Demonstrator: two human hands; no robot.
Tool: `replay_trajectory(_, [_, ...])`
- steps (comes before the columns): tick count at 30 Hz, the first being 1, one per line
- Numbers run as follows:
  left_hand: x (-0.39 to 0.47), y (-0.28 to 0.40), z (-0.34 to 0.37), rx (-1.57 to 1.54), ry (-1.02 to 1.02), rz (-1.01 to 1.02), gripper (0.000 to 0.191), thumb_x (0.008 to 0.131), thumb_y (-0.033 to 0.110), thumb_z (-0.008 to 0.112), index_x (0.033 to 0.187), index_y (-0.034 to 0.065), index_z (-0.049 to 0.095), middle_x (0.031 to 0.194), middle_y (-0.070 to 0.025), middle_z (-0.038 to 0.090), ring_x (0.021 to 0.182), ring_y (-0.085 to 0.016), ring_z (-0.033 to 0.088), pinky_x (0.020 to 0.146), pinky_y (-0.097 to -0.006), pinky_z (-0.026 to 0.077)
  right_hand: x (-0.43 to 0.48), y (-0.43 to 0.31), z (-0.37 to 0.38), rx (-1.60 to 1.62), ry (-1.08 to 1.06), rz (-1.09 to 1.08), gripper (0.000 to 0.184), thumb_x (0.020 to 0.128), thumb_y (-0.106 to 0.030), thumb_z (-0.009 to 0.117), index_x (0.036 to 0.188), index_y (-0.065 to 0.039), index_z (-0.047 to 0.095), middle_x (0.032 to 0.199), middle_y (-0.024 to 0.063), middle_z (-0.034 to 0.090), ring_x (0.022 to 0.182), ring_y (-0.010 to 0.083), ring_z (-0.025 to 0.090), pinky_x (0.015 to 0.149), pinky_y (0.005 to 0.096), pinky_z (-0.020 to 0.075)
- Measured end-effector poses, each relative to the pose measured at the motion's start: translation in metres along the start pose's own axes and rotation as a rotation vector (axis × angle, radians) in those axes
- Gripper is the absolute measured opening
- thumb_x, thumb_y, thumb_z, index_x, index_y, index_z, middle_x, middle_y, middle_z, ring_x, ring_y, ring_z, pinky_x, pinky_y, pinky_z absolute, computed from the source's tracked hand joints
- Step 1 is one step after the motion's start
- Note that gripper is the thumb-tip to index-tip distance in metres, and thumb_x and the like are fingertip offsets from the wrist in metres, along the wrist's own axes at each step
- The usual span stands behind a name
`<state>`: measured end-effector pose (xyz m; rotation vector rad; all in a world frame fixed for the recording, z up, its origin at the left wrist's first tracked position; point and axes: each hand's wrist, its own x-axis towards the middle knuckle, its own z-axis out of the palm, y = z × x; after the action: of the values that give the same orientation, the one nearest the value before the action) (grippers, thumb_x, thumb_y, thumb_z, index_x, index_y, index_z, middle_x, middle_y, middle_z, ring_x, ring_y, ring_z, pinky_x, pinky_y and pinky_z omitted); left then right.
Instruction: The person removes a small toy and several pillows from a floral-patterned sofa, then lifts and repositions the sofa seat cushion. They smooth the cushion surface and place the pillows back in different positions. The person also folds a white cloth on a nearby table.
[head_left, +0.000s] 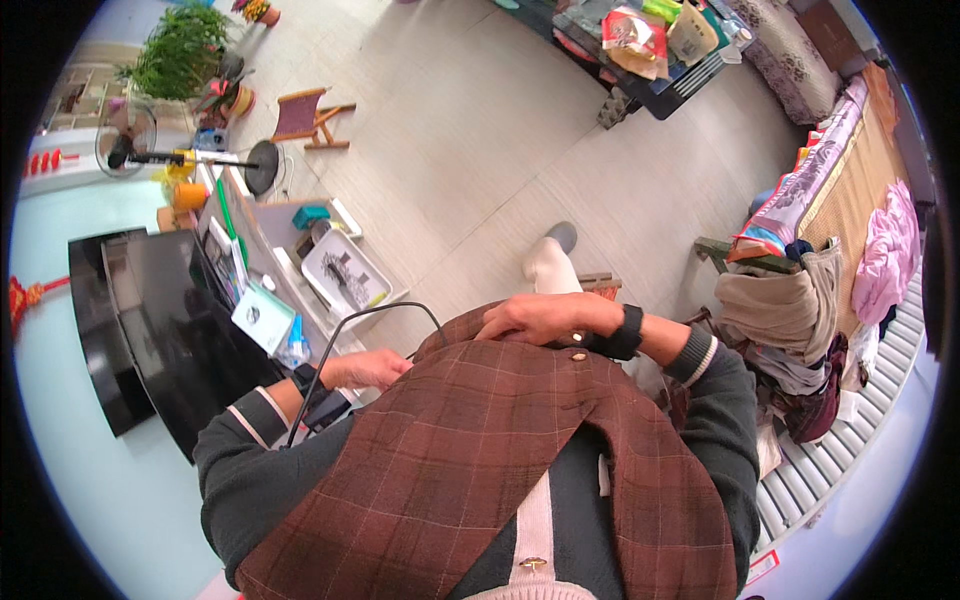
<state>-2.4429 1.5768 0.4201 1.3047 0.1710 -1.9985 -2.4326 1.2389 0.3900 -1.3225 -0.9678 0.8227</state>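
Observation:
A brown plaid garment with buttons drapes over my chest, on top of a dark cardigan with light-striped cuffs. My right hand is bent in across my front with its fingers curled on the lower edge of the plaid cloth. At the garment's left edge is my left hand; its fingertips pass behind the cloth, so its grip is hidden. Both wrists carry black bands. A black cable arcs from my left upper arm to the garment.
To the left stand a television and a cabinet with an open drawer holding a white tray. Beyond are a fan and folding stool. A cluttered table stands ahead. Clothes hang at the right, by a bed.

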Motion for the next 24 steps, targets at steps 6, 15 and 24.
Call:
replay_trajectory(6, [0.011,0.149,0.002,0.258,0.040,0.164,0.022,0.079,0.000,0.055,0.100,0.0003,0.062,0.092,0.0027,0.063,0.084,-0.004,0.054,0.073,-0.0219,0.044,-0.024,-0.021,-0.092,0.028,-0.072,-0.128,0.031,0.073,-0.013,0.067,0.100,0.001,0.061,0.099,0.0140,0.062,0.085,0.0263,0.057,0.075,0.0362,0.0448])
replay_trajectory(15, [0.052,0.291,-0.022,0.537,-0.049,0.108,0.014,0.081,0.016,0.052,0.087,0.0028,0.054,0.073,0.0021,0.049,0.072,-0.007,0.043,0.061,-0.0258,0.037,-0.078,-0.015,-0.171,-0.023,-0.018,0.054,0.029,0.074,-0.014,0.068,0.098,0.001,0.062,0.086,0.0115,0.058,0.083,0.0230,0.055,0.073,0.0345,0.0424])
replay_trajectory(24, [0.105,0.445,-0.028,0.699,-0.035,0.115,0.025,0.089,0.021,0.062,0.100,-0.0001,0.058,0.093,0.0011,0.060,0.087,-0.008,0.052,0.076,-0.0268,0.045,-0.151,-0.029,-0.253,-0.099,0.274,0.286,0.031,0.075,-0.015,0.065,0.101,0.001,0.063,0.093,0.0158,0.062,0.087,0.0289,0.059,0.076,0.0366,0.0454])
